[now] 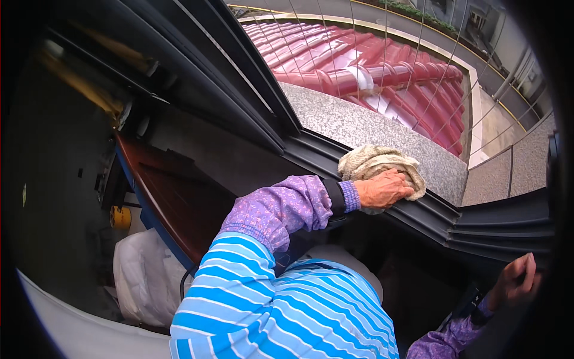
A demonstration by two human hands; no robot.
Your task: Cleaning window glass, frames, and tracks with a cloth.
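Note:
My left hand (383,190) presses a folded beige terry cloth (381,164) onto the dark metal sill track of a window (426,215). The cloth lies bunched across the track and reaches the granite ledge (332,112) outside. A purple flowered sleeve cover and a black wristband are on that arm. At the lower right, my right hand (515,280) is raised beside the dark window frame (502,220). Its fingers are loosely bent and somewhat apart, with nothing visible in them; shadow hides part of it.
Thin vertical wires (385,54) span the opening, before a red tiled roof (403,76). To the left stand a dark sliding sash (215,67) and a brown tabletop with a blue edge (166,193). A white plastic bag (145,278) and a yellow container (120,217) lie beyond.

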